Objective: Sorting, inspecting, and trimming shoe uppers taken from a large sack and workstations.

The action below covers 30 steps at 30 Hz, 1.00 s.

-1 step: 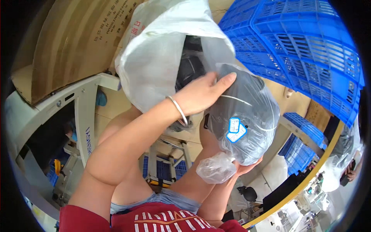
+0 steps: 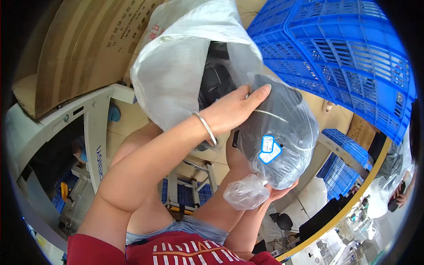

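Observation:
A bulging clear plastic bag of black goods, its contents too wrapped to make out, is held tilted above my lap. Two blue-edged white labels are stuck to it, and its gathered, knotted end points toward me. My left hand, a silver bangle at its wrist, is closed on the bag's upper left edge with the thumb on top. From beneath, my right hand grips the lower end; most of its fingers are hidden. Just beyond my left hand, a large white sack gapes, with more black wrapped goods inside.
Stacked blue plastic crates rise at the far right. A large cardboard box stands at the far left, above a pale metal frame. A yellow-edged worktable curves along the right. Another person's hand shows at the right edge.
The white sack's opening sits slightly further left in view. Both hands keep their hold on the bag, which has hardly moved.

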Each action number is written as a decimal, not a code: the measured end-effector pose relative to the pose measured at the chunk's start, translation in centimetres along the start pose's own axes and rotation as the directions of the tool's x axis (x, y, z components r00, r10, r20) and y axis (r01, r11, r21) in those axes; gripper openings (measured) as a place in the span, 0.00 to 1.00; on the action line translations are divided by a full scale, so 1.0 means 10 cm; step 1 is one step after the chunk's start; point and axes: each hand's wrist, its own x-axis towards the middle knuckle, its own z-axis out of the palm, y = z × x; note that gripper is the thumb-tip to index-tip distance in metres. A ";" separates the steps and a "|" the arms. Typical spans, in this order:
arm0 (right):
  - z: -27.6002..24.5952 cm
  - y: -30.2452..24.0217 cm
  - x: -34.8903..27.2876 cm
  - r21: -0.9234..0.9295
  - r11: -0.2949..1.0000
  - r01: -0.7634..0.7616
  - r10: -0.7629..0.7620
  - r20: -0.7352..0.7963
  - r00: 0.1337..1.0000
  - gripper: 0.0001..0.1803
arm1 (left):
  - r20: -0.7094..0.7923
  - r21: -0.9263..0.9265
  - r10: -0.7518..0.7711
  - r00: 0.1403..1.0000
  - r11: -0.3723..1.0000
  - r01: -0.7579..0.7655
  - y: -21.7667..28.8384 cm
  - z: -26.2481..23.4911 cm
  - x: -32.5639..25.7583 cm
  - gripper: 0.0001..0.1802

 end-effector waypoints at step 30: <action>-0.10 1.57 0.85 -0.867 0.314 -0.388 0.161 -0.353 0.921 0.08 | -0.189 0.935 -0.564 0.804 -0.352 -0.027 -2.15 -1.25 -0.21 0.21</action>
